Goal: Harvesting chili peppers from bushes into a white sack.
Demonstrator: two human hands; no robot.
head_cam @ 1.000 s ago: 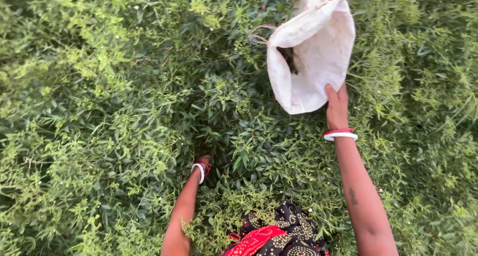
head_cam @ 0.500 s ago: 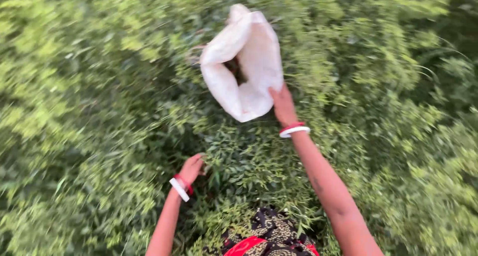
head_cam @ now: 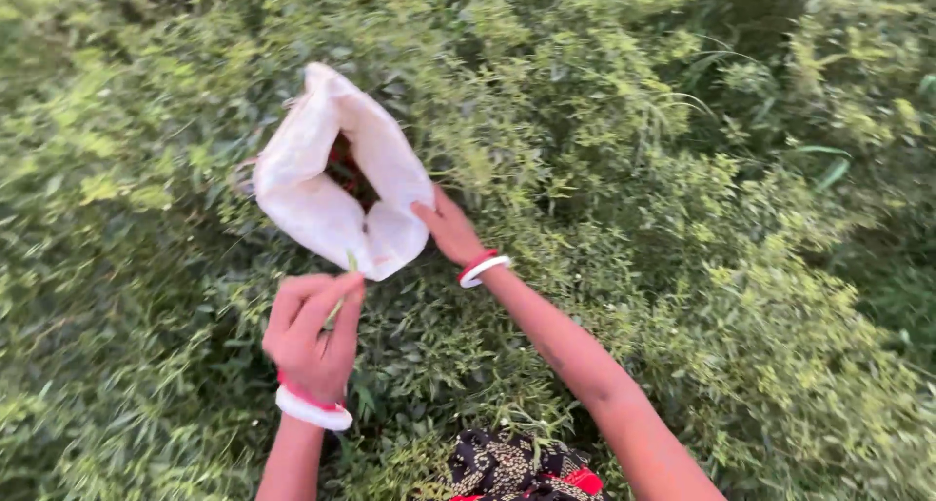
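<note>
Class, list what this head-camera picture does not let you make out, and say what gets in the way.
- Contents of the white bag: dark reddish shapes, hidden by its folds.
- The thing in the left hand: a thin green stem, mostly covered by the fingers.
- Plants: blurred.
- Patterned cloth: cut off by the bottom edge.

Bag [head_cam: 322,204] contents mostly hidden; item in left hand [head_cam: 312,330] too small.

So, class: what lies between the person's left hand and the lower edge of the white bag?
In the head view, a thin green stem pinched by the left hand bridges the short gap to the white bag; behind it, green plants.
</note>
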